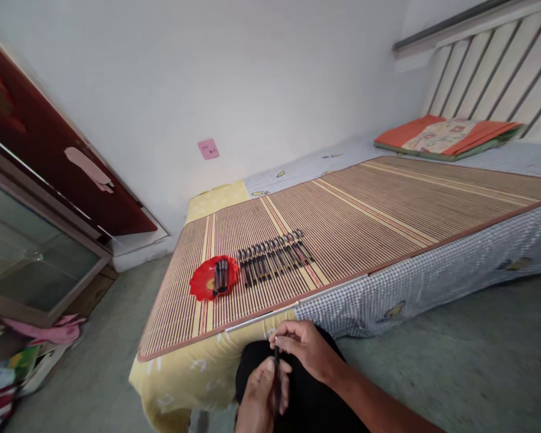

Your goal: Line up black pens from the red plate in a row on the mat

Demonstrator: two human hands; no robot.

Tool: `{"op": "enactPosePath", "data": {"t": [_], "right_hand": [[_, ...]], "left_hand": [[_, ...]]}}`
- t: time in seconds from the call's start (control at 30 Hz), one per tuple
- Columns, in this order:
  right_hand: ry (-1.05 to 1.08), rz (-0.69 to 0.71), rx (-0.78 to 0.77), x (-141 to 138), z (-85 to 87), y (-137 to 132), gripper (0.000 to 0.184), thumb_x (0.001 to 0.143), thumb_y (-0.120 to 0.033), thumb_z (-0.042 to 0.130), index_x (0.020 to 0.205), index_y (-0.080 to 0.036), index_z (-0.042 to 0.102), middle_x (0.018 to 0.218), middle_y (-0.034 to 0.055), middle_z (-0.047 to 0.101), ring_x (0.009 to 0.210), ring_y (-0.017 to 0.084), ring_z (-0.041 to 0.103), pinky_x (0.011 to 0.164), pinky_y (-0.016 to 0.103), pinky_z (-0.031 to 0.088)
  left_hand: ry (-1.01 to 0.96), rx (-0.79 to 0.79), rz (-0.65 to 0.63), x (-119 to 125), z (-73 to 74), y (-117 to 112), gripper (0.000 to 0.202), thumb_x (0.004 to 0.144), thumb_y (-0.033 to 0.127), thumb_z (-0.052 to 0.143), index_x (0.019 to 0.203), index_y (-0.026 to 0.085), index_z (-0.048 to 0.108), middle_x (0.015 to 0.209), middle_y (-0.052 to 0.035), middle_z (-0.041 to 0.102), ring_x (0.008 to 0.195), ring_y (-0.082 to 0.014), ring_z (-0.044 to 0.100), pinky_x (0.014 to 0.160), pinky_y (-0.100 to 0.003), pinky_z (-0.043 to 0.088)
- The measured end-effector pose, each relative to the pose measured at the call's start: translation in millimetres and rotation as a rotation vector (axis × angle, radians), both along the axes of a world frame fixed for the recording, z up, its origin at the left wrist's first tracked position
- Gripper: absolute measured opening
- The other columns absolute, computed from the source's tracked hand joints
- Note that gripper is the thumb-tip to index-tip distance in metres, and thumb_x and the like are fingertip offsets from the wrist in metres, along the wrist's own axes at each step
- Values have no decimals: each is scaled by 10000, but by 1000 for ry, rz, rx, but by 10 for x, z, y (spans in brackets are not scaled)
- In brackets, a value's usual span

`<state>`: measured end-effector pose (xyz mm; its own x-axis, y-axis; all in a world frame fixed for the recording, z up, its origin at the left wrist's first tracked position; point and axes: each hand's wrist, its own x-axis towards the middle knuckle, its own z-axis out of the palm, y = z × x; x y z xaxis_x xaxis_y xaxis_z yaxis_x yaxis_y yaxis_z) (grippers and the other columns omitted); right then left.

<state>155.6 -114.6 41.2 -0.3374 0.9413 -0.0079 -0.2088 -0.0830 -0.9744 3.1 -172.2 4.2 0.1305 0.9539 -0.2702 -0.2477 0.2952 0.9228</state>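
Observation:
Both hands are low in the picture, over my dark lap. My left hand (pixel 262 394) is closed around the lower part of a thin black pen (pixel 276 376). My right hand (pixel 304 349) pinches the upper end of the same pen. On the striped bamboo mat (pixel 365 216) that covers the bed lies a row of several dark pens (pixel 275 255), side by side. Left of the row sits a red scalloped dish (pixel 202 282) with a few more pens in it.
The bed has a checked sheet (pixel 433 276) and a yellow cloth (pixel 193 367) hanging at its near corner. A folded orange cushion (pixel 446 135) lies at the far end. A dark wooden cabinet with glass (pixel 31 252) stands left, cluttered items on the floor below.

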Motion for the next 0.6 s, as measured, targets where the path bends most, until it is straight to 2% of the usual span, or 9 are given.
{"op": "enactPosePath", "data": {"t": [0.13, 0.2, 0.3, 0.43, 0.6], "right_hand": [[-26, -1, 8, -3, -24, -19, 245, 846, -389, 664, 875, -172, 773, 801, 44, 735, 770, 187, 656, 728, 299, 489], [-29, 8, 20, 2, -31, -10, 235, 844, -372, 658, 880, -171, 774, 835, 48, 744, 793, 186, 655, 739, 295, 484], [2, 48, 25, 35, -43, 29, 253, 856, -384, 635, 883, -170, 769, 875, 56, 761, 774, 174, 648, 712, 286, 472], [45, 116, 17, 72, -77, 53, 272, 861, -412, 647, 922, -168, 753, 888, 63, 774, 743, 163, 643, 661, 270, 452], [38, 46, 13, 70, -73, 53, 265, 856, -424, 658, 886, -173, 739, 822, 46, 745, 749, 168, 643, 696, 282, 468]], "left_hand": [[107, 111, 68, -24, -35, 23, 481, 800, 622, 749, 843, 218, 491, 527, 123, 389, 386, -33, 246, 391, -171, 182], [102, 102, 67, -35, -50, 31, 481, 804, 618, 748, 819, 218, 482, 498, 128, 382, 369, -28, 217, 378, -169, 160], [-16, 1, -10, -32, -92, 14, 477, 868, 656, 645, 830, 188, 560, 469, 96, 422, 362, -37, 237, 372, -176, 179], [-193, -56, -59, -10, -158, -20, 480, 833, 650, 686, 835, 176, 609, 452, 88, 413, 342, -34, 224, 364, -179, 181], [-272, -113, -103, 3, -188, -18, 445, 823, 627, 708, 838, 193, 613, 460, 89, 419, 322, -25, 180, 350, -181, 163]]}}
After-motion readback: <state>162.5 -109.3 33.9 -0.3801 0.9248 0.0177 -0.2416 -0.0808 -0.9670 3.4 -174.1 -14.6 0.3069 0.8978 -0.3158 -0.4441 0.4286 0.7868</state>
